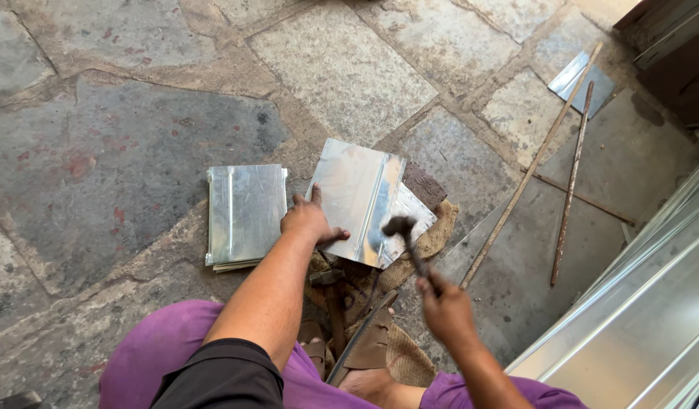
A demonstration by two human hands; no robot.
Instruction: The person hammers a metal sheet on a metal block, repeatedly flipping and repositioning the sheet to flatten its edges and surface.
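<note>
Sheet [357, 198] of shiny metal lies mid-frame on sacking [432, 235], its left edge under the spread fingers of the left hand [310, 222]. Right hand [444, 307] grips a blurred hammer [407, 238] over its lower right. A sheet stack [245, 216] lies just left; rods [570, 182] upper right.

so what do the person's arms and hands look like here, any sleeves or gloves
Both hands are bare: no gloves, and no rings or watch that can be seen. The left hand and right hand come off bare forearms. The left upper arm ends in a short black sleeve; the right arm shows no sleeve within the frame. Purple trousers cover the legs below them.
</note>
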